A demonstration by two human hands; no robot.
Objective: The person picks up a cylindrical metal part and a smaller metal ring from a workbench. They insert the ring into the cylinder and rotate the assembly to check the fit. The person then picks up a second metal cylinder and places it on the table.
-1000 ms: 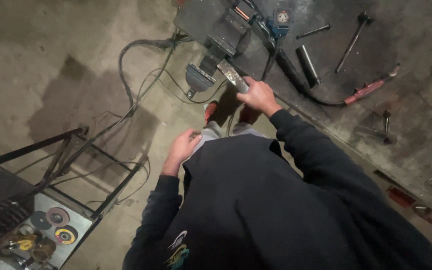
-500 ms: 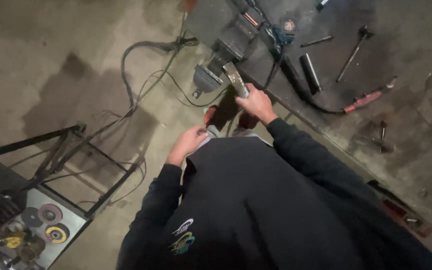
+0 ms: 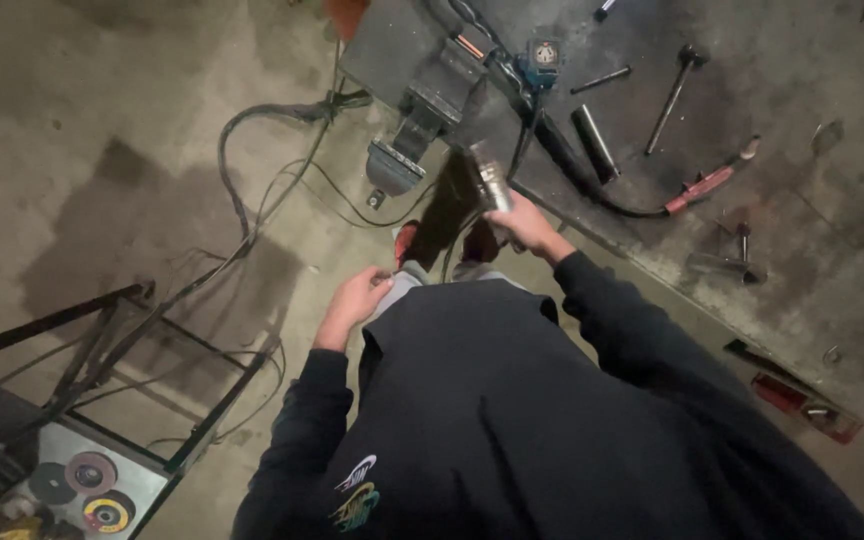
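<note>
Raised slightly, right hand (image 3: pixel 524 222) grips metal bar (image 3: pixel 487 176).

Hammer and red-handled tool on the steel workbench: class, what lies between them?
Head view: between the hammer and the red-handled tool there is only bare, scuffed workbench top; nothing lies in that stretch.

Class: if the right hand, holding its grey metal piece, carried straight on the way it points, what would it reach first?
Probably the vise at the bench edge, just beyond the right hand and its metal piece; depth is unclear.
</note>
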